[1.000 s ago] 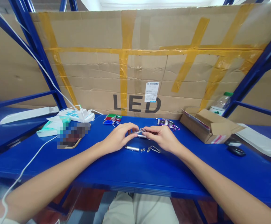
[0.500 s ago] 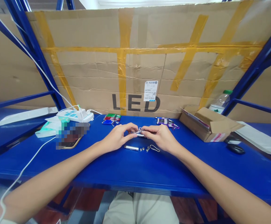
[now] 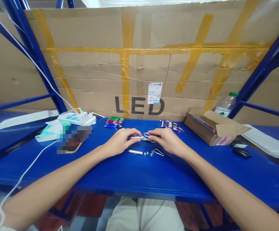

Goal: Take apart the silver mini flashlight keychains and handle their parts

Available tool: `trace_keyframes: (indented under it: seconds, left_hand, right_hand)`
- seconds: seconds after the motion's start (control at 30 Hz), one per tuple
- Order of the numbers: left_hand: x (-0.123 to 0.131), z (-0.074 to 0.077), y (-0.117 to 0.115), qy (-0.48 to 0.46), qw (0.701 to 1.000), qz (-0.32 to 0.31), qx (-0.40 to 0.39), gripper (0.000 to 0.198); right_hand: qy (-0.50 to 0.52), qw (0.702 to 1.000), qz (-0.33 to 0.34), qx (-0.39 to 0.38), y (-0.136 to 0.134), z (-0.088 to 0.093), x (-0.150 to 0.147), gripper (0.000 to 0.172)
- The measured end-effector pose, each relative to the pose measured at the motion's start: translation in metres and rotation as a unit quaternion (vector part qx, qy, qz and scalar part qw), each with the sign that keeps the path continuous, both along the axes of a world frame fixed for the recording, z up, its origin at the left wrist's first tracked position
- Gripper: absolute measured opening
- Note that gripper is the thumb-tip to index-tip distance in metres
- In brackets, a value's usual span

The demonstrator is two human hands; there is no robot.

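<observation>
Both hands meet over the blue table (image 3: 139, 179), holding a small silver keychain flashlight (image 3: 139, 138) between them. My left hand (image 3: 120, 141) pinches its left end, and my right hand (image 3: 165, 140) grips the right end by the clip. Just in front of them lies a second silver flashlight body (image 3: 135, 152). To its right sit a few small button cells (image 3: 149, 153) and a loose silver clip (image 3: 159, 152).
Coloured keychain flashlights lie in two piles, at back left (image 3: 114, 122) and back right (image 3: 171, 125). An open cardboard box (image 3: 214, 128) and a water bottle (image 3: 226, 104) stand at the right, near a black mouse (image 3: 241, 152). A power strip (image 3: 78, 118), tissues and a phone lie left.
The flashlight between my hands has been lowered and turned to lie more level. The hands have shifted only slightly; the parts on the table have not moved.
</observation>
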State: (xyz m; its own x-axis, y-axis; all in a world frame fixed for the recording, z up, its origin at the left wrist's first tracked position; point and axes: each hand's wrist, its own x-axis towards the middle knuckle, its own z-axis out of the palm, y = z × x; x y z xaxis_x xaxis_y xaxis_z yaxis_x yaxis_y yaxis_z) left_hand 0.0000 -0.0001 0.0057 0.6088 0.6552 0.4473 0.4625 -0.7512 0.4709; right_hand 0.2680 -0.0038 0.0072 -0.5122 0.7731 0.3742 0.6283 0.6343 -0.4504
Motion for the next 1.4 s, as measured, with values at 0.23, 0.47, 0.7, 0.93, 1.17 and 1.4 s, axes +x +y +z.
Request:
trace_keyframes:
  seconds: [0.23, 0.47, 0.7, 0.93, 1.17, 1.4]
  left_hand:
    - [0.000, 0.001, 0.002, -0.017, 0.999, 0.023, 0.022, 0.020]
    - [-0.001, -0.003, 0.004, 0.010, 0.999, 0.039, 0.035, 0.015]
    - [-0.002, -0.004, 0.005, 0.046, 0.997, 0.052, 0.045, 0.012]
    - [-0.001, -0.002, 0.000, 0.055, 0.997, 0.014, 0.051, 0.013]
    - [0.000, 0.000, -0.006, 0.065, 0.994, 0.000, 0.084, 0.018]
    - [0.002, -0.004, -0.004, 0.075, 0.992, 0.017, 0.105, 0.021]
  right_hand:
    - [-0.115, 0.992, 0.059, 0.014, -0.008, 0.005, 0.005, 0.022]
    - [-0.147, 0.987, 0.050, -0.031, -0.007, 0.005, 0.006, 0.007]
    - [-0.170, 0.985, 0.019, -0.017, -0.006, 0.002, 0.009, 0.011]
    - [-0.027, 0.999, 0.024, -0.021, -0.012, 0.006, -0.002, 0.017]
    - [0.141, 0.971, 0.054, -0.187, -0.013, -0.003, -0.012, 0.031]
    - [0.189, 0.958, 0.054, -0.208, -0.008, -0.009, -0.012, 0.031]
